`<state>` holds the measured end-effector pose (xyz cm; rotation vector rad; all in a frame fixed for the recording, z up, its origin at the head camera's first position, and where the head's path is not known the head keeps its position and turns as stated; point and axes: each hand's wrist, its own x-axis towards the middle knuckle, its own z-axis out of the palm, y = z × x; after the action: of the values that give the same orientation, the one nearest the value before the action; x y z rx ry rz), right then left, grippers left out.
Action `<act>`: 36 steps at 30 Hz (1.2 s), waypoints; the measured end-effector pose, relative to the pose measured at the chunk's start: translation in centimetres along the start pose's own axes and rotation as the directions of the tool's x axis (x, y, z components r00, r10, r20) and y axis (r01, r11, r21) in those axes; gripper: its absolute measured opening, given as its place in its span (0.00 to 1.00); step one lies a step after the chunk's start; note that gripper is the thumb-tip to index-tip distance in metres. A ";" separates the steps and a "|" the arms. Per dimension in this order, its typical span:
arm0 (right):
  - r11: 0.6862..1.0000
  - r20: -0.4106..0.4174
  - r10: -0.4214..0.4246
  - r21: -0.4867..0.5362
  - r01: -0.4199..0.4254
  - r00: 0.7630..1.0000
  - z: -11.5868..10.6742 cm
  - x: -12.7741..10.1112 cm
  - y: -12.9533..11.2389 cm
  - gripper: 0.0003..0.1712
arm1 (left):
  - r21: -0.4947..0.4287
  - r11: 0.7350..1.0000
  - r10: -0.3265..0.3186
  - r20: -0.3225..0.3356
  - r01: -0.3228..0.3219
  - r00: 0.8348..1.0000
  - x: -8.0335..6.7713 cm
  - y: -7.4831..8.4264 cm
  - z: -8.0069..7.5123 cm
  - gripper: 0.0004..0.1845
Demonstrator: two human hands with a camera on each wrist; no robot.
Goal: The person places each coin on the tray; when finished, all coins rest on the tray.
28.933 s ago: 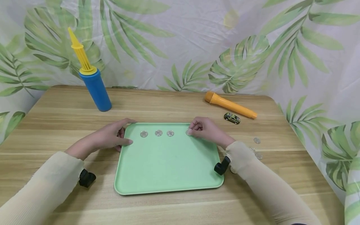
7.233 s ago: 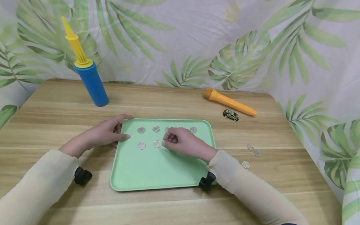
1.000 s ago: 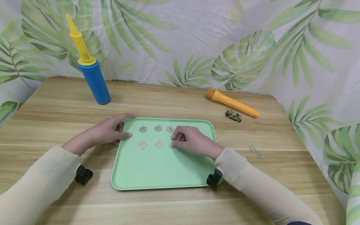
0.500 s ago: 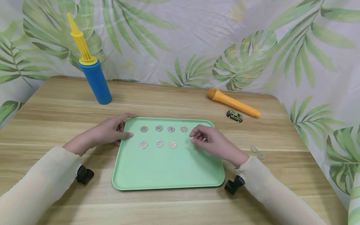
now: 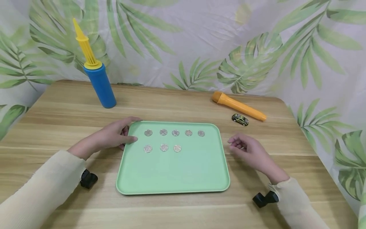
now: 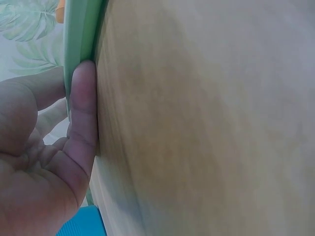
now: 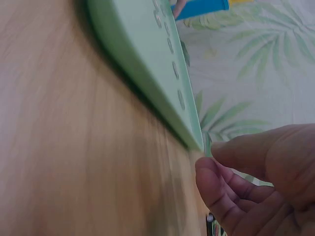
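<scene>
My left hand (image 5: 112, 135) grips the left edge of a light green tray (image 5: 174, 173), thumb over the rim. In the left wrist view, the tray's edge (image 6: 81, 34) sits between the thumb and a finger. Inside the tray, several silver coins (image 5: 175, 133) form a back row, and 3 coins (image 5: 164, 147) lie in a row before them. My right hand (image 5: 251, 152) hovers just right of the tray, fingers loosely curled. In the right wrist view, nothing shows between its thumb and fingertips (image 7: 206, 172). The table spot where two loose coins lay is hidden behind this hand.
A small patterned toy car (image 5: 240, 119) and an orange toy microphone (image 5: 238, 106) lie behind the right hand. At the back left stands a blue and yellow hand pump (image 5: 100, 83). A leaf-print cloth (image 5: 194, 41) hangs behind the wooden table (image 5: 160, 210).
My right hand has let go of the third front-row coin and moved right, off the tray, over the table. The back row is uncovered now. My left hand keeps its grip on the tray.
</scene>
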<state>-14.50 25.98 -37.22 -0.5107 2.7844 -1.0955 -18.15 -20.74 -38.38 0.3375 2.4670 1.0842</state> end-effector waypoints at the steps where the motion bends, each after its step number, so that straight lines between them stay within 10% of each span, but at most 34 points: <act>1: 1.000 -0.014 0.006 -0.020 -0.007 1.000 -0.2 -0.3 0.3 0.08 | -0.002 1.000 0.004 0.002 -0.004 1.000 0.0 0.0 0.0 0.40; 36: 0.934 -0.105 0.177 -0.295 -0.200 0.979 -3.3 -4.4 5.4 0.12 | 0.005 1.000 0.007 0.008 -0.007 1.000 0.0 0.1 0.0 0.40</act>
<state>-12.57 33.31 -38.60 -0.2215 3.0097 -0.6636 -18.09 -20.69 -38.33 0.3512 2.4641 1.0776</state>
